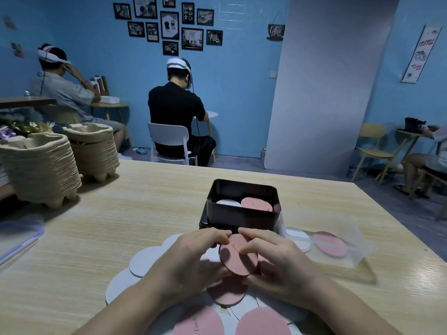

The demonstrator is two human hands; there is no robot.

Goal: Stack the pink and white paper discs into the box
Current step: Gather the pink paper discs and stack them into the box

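Left grip (193, 258), right grip (278, 259) both round pink discs (238, 256) — box (242, 215) beyond, clear tub (349, 227) alongside

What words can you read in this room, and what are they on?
"Coffee": dark cup-shaped wall sign.
"COFFEE", probably, in red: white hanging wall banner; its smaller print is blurred.
Black-framed wall pictures: too small to read.
Pink paper discs: curly script, too blurred to read.

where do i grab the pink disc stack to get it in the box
Probably by its rim, fingers on opposite edges, coming from above. The pink disc stack is thin, round and tilted between the left hand and right hand, so an edge pinch keeps the discs aligned for lowering into the open-topped box.
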